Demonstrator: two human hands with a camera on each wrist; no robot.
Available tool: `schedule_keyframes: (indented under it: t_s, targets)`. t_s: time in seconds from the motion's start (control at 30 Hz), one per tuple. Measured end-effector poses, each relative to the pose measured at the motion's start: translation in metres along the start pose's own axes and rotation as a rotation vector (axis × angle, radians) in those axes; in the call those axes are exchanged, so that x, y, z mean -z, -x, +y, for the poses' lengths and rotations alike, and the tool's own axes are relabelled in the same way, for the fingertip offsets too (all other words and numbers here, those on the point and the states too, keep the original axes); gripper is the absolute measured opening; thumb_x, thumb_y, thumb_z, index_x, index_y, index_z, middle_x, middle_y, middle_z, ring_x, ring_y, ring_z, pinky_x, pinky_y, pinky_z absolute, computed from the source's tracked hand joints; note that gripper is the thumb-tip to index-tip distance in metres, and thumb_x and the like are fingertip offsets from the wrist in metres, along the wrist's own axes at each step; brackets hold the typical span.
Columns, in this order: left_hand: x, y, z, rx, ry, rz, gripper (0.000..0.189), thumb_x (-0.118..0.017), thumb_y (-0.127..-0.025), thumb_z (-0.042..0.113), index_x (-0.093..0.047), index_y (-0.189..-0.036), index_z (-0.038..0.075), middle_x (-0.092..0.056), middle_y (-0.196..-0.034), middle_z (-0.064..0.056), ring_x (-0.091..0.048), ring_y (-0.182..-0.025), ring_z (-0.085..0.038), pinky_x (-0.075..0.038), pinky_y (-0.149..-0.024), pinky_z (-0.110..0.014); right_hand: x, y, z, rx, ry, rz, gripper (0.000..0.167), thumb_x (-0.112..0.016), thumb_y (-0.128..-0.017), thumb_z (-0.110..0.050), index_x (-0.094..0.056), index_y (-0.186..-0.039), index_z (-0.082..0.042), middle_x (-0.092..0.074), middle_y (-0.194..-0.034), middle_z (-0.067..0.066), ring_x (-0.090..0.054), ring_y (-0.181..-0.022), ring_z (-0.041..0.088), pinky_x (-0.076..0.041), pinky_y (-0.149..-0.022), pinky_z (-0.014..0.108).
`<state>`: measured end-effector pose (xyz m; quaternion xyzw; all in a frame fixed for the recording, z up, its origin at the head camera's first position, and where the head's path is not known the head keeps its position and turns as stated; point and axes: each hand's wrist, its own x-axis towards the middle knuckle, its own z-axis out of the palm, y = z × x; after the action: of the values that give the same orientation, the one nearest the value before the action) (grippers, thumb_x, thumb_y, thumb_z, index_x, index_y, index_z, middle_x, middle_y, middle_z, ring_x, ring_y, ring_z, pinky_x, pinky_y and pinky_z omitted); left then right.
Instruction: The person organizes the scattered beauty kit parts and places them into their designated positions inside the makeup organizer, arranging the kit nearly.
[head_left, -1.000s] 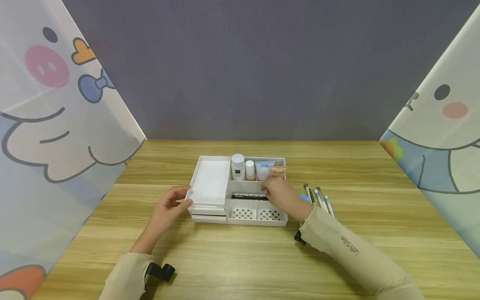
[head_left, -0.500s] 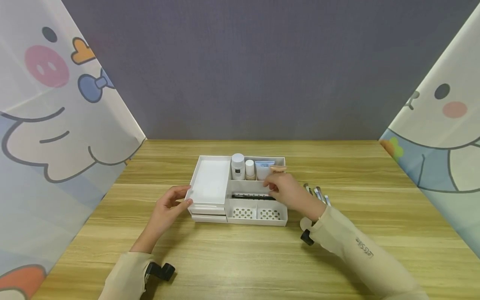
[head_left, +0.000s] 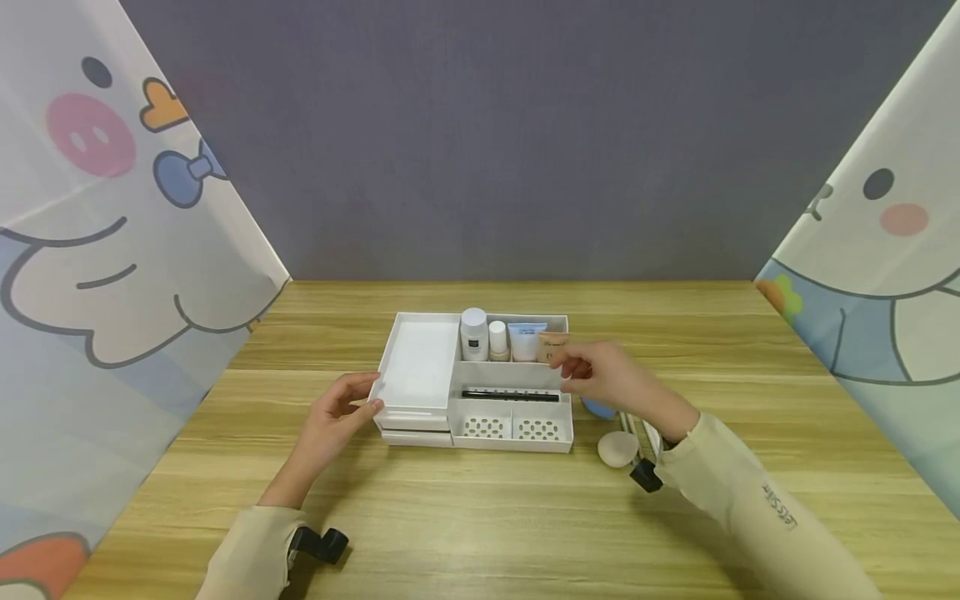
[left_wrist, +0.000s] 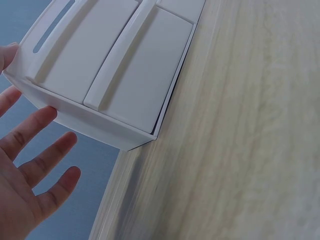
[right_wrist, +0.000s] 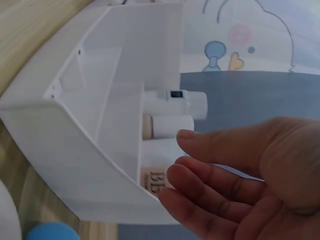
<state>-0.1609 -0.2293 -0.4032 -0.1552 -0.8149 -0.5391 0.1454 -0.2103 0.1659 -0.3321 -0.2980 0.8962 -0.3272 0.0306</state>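
Bracing the box [head_left: 513, 445] lightly suits the spread left hand [head_left: 335, 417]; the empty, half-curled right hand [head_left: 611, 377] should clear the box's right edge.

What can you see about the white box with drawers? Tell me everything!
The white, plastic-looking organizer box sits upright on the wood-grain table. Its left side has a shallow tray above two closed, ridged-handle drawers; its right side has open compartments, holding two white-capped bottles, two tubes and a slim black stick. The person's left hand touches its left wall.
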Motion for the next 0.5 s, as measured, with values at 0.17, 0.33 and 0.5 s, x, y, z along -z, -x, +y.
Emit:
schedule_keyframes:
  t_s: [0.17,0.33,0.5]
  targets:
    - [0.0,0.0,0.001,0.013,-0.009,-0.003,0.032,-0.067,-0.092,-0.003,-0.062,-0.123,-0.001,-0.064,-0.118,0.009,-0.059,-0.103,0.003,-0.049,-0.078,-0.022,0.01,0.01,0.003,-0.02,0.003,0.015,0.022,-0.074,-0.086,0.0,-0.069,-0.108,0.001,-0.066,-0.087,0.0,-0.06,-0.079,0.015,-0.052,-0.071,0.033]
    - [0.001,0.0,0.002,0.023,-0.015,-0.006,0.032,-0.067,-0.092,-0.002,-0.062,-0.124,0.0,-0.065,-0.12,0.003,-0.059,-0.103,0.003,-0.049,-0.079,-0.022,0.019,0.019,0.007,-0.023,0.009,0.012,0.023,-0.076,-0.087,-0.005,-0.068,-0.108,0.0,-0.065,-0.087,0.0,-0.06,-0.079,0.014,-0.051,-0.07,0.032]
    - [0.001,0.0,0.001,0.014,-0.016,-0.009,0.032,-0.066,-0.092,-0.002,-0.062,-0.124,-0.001,-0.065,-0.119,-0.001,-0.059,-0.103,0.002,-0.049,-0.078,-0.022,0.025,0.028,0.011,-0.047,0.007,0.008,0.025,-0.077,-0.087,-0.008,-0.068,-0.11,-0.001,-0.066,-0.089,0.0,-0.06,-0.08,0.015,-0.051,-0.071,0.033]
